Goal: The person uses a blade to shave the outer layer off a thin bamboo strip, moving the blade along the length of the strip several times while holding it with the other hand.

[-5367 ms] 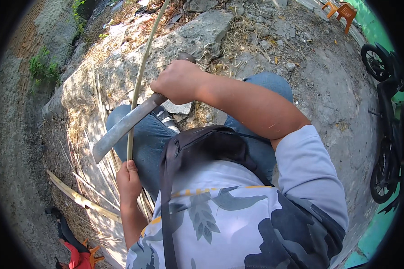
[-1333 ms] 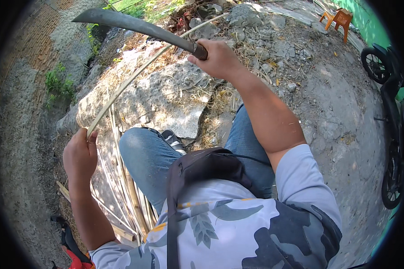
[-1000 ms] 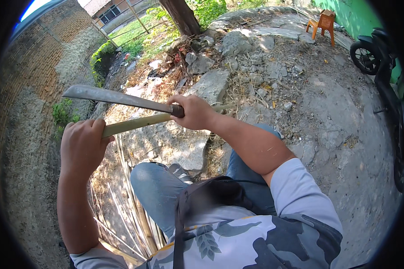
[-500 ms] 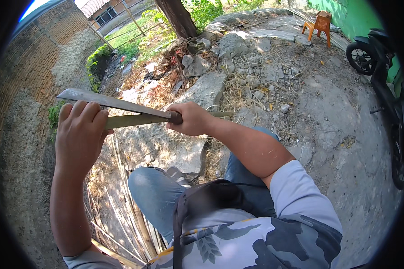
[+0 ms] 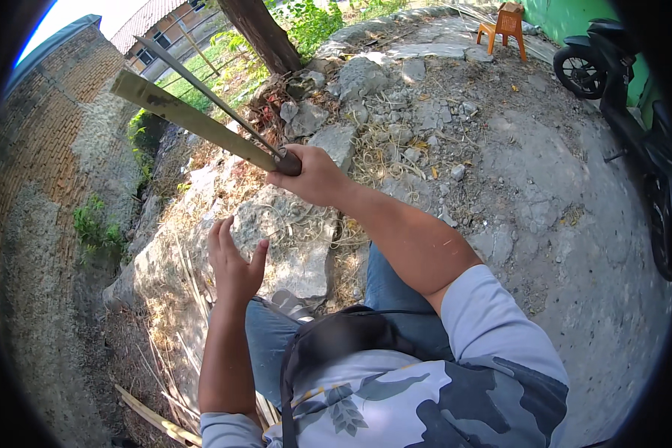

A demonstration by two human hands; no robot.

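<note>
My right hand (image 5: 311,176) is closed around the dark handle of a machete, whose long grey blade (image 5: 201,86) points up and to the far left. In the same fist is a flat greenish bamboo strip (image 5: 190,119), running beside the blade and fanned a little apart from it. The strip's far end is cut square and shows dark marks. My left hand (image 5: 235,263) is off both of them, lower and nearer to me, with its fingers spread and nothing in it. A black bag (image 5: 351,340) lies across my lap.
Thin split strips (image 5: 160,418) lie on the ground at my left. Broken concrete slabs (image 5: 299,257) and rubble are ahead, by a tree trunk (image 5: 261,33). A brick wall (image 5: 60,142) stands left; an orange chair (image 5: 504,31) and a motorbike (image 5: 612,97) are far right.
My left hand has let go of the bamboo strip and dropped toward me, opening. The machete and strip have swung upward at their far ends, in my right hand.
</note>
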